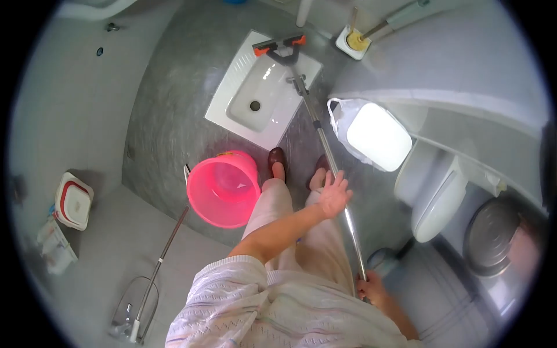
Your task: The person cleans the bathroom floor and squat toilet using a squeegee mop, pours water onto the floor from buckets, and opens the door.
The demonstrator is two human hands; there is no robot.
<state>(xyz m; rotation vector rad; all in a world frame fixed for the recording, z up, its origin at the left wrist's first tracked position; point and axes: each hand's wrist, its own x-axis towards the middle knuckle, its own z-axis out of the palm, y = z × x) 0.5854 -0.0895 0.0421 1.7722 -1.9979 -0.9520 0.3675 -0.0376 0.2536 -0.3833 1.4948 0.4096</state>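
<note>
My right hand is wrapped round the near end of the metal pole of a mop. The mop's black and orange head is at the far edge of a white squat toilet pan set in the floor. My left hand is over the middle of the pole, its fingers spread and not closed round it. To the left of my legs stands a pink bucket, its inside facing me. Whether there is water in it, I cannot tell.
Right of the pole is a white-lidded bin with a bag round it. A brush holder stands at the back wall. White and red basin hangs at the left wall. Another long-handled tool leans at lower left.
</note>
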